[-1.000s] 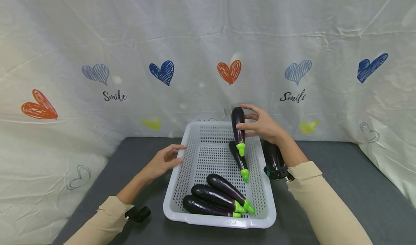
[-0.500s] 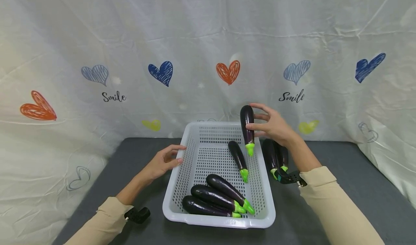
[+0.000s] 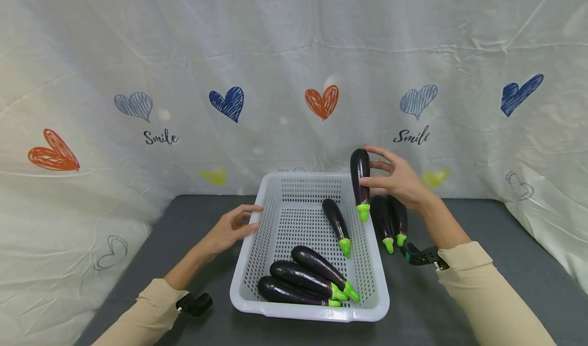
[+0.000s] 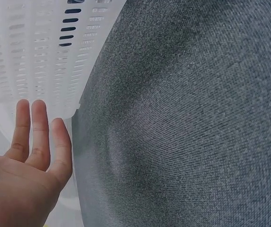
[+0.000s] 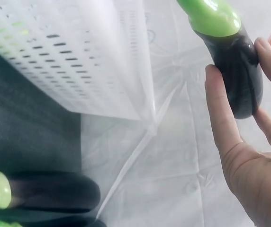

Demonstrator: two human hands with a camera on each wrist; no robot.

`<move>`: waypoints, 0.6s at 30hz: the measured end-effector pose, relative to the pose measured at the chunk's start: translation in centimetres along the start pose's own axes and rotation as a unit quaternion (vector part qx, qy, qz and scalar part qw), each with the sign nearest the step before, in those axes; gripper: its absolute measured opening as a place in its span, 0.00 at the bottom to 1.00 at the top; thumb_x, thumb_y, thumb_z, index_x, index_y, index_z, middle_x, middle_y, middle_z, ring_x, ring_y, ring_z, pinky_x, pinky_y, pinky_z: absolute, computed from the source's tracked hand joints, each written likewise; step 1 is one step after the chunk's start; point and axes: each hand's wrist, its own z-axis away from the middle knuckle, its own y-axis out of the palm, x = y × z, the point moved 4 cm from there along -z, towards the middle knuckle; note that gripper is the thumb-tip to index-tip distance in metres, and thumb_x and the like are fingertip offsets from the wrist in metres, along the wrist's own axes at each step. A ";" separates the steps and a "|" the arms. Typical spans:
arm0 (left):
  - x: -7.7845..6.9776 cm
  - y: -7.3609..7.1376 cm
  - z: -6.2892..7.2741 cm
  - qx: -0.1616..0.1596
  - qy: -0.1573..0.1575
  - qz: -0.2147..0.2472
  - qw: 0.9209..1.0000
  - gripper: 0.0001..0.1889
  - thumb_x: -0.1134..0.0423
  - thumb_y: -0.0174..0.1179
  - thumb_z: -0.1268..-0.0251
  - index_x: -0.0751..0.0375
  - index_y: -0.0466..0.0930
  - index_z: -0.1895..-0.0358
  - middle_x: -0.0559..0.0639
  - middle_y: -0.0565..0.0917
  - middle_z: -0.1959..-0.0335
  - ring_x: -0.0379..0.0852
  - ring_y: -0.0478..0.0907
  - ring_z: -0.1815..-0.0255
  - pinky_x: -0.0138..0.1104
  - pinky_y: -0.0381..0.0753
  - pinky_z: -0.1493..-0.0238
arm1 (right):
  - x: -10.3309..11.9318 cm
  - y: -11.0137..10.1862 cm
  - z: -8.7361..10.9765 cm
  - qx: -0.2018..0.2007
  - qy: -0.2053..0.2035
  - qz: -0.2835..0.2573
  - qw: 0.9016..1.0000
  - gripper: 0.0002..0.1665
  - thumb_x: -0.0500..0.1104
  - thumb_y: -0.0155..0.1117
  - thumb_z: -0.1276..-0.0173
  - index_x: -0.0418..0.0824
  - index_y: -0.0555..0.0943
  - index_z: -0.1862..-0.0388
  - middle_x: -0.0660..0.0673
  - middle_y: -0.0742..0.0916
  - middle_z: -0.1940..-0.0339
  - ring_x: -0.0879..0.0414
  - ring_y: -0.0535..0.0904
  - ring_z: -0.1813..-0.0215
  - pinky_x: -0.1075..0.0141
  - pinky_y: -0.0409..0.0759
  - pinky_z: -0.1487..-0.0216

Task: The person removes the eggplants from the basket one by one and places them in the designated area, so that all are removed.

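My right hand (image 3: 395, 180) pinches a dark purple eggplant (image 3: 360, 177) between thumb and fingers, over the right rim of a white perforated plastic basket (image 3: 312, 313). Its green stem end points down toward me in the head view. The same eggplant (image 5: 237, 71) shows in the right wrist view, clear of the basket wall. At the left rim, my left hand (image 3: 229, 231) rests its fingertips against the basket, fingers extended. Inside, one eggplant (image 3: 336, 221) lies on the right side, and several eggplants (image 3: 300, 277) lie side by side at the near end.
Two more eggplants (image 3: 382, 218) lie on the dark grey table (image 3: 427, 295), just right of the basket, partly behind the right hand. A white curtain (image 3: 275, 55) printed with hearts hangs behind the table. A black band (image 3: 424, 255) is on the right wrist.
My right hand has carried the eggplant rightward, from above the basket's inside to above its right rim. The two eggplants on the table show more now. The left hand stays put.
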 end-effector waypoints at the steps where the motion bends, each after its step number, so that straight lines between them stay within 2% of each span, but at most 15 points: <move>1: 0.0 0.0 0.0 0.000 0.000 0.000 1.000 0.25 0.65 0.59 0.23 0.61 0.68 0.27 0.69 0.75 0.38 0.59 0.82 0.50 0.47 0.84 0.56 | 0.0 -0.1 0.1 -0.001 -0.001 0.001 1.000 0.49 0.31 0.71 0.32 0.47 0.59 0.18 0.33 0.65 0.26 0.36 0.70 0.33 0.50 0.83 0.51; 4: 0.0 0.0 0.0 0.001 0.001 0.001 1.000 0.25 0.65 0.59 0.23 0.61 0.67 0.27 0.69 0.75 0.38 0.59 0.82 0.50 0.47 0.84 0.56 | 0.0 -0.5 0.6 -0.005 -0.004 0.012 1.000 0.48 0.31 0.71 0.32 0.47 0.60 0.18 0.32 0.65 0.26 0.39 0.69 0.32 0.51 0.83 0.51; 10: 0.0 0.0 0.0 0.003 0.004 0.004 1.000 0.25 0.66 0.58 0.22 0.60 0.67 0.26 0.69 0.74 0.38 0.59 0.82 0.49 0.47 0.84 0.55 | -0.2 -1.7 1.6 -0.013 -0.005 0.042 0.999 0.48 0.33 0.72 0.32 0.48 0.60 0.18 0.32 0.64 0.26 0.48 0.78 0.39 0.53 0.84 0.51; 18: 0.0 0.0 0.1 0.004 -0.003 0.005 1.000 0.25 0.65 0.58 0.23 0.61 0.67 0.26 0.69 0.74 0.38 0.59 0.82 0.49 0.48 0.84 0.55 | -1.1 -3.9 3.2 -0.028 -0.009 0.051 0.998 0.47 0.31 0.69 0.30 0.46 0.59 0.18 0.32 0.67 0.30 0.50 0.81 0.43 0.54 0.84 0.53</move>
